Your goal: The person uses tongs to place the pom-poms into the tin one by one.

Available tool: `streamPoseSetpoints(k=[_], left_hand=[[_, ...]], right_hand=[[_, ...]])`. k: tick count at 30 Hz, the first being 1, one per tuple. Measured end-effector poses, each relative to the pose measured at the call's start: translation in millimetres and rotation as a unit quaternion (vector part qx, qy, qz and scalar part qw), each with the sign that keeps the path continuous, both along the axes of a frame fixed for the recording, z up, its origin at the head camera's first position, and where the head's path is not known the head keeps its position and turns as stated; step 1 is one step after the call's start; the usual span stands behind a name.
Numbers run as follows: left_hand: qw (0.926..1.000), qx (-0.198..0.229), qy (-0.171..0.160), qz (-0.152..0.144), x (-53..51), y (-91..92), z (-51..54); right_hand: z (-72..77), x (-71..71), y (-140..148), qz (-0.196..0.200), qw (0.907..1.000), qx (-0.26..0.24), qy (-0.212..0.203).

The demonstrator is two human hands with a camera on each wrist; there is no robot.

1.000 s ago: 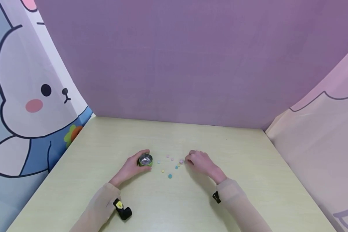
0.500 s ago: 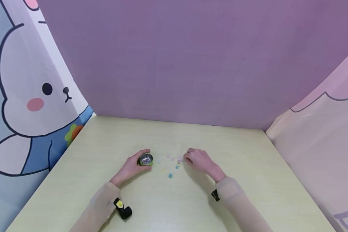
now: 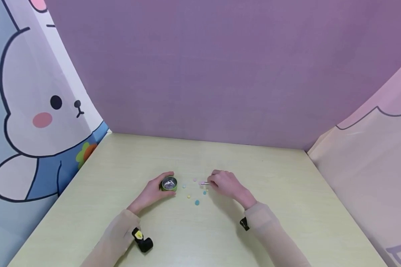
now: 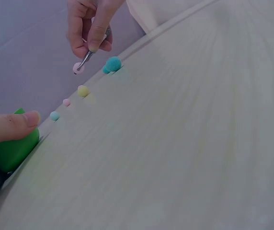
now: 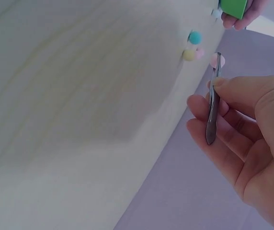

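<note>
Grasping one pair of tweezers [image 5: 212, 120], right fingers [image 5: 221, 151] hold one pink ball [image 5: 213, 61] aloft; left fingers [image 4: 12, 128] clasp one green cup [image 4: 18, 153].

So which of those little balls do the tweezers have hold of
The pale pink ball pinched at the tips of the tweezers; the other balls, including another pink one, lie loose on the table.

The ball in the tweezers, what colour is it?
The ball is pale pink, clearest in the right wrist view.
</note>
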State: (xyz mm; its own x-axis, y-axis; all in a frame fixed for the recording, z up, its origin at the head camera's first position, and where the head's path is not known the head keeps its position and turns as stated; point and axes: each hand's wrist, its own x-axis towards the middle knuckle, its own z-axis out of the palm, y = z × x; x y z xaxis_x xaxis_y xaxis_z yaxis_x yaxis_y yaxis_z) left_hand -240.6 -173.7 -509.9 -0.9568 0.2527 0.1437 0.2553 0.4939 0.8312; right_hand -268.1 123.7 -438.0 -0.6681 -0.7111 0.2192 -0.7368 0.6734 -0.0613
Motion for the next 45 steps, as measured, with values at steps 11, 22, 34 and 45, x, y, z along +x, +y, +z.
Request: streamPoseSetpoints(k=[11, 22, 34, 45], left_hand=[[1.0000, 0.001, -0.007, 0.001, -0.2, -0.4, -1.3], [0.9999, -0.003, -0.009, 0.003, -0.3, -0.6, -1.0], [1.0000, -0.002, -0.005, 0.000, 0.5, 0.0, 1.2], [1.0000, 0.006, 0.004, 0.004, 1.8, 1.2, 3.2]], right_hand=[[2.2, -2.6, -13, 0.020, 0.9998, -0.007, 0.005], [5.4, -2.4, -22, 0.022, 0.9998, -0.001, 0.000], [6.9, -4.6, -32, 0.024, 0.9997, 0.003, -0.006], [8.2, -5.5, -40, 0.029, 0.9996, 0.003, -0.003]])
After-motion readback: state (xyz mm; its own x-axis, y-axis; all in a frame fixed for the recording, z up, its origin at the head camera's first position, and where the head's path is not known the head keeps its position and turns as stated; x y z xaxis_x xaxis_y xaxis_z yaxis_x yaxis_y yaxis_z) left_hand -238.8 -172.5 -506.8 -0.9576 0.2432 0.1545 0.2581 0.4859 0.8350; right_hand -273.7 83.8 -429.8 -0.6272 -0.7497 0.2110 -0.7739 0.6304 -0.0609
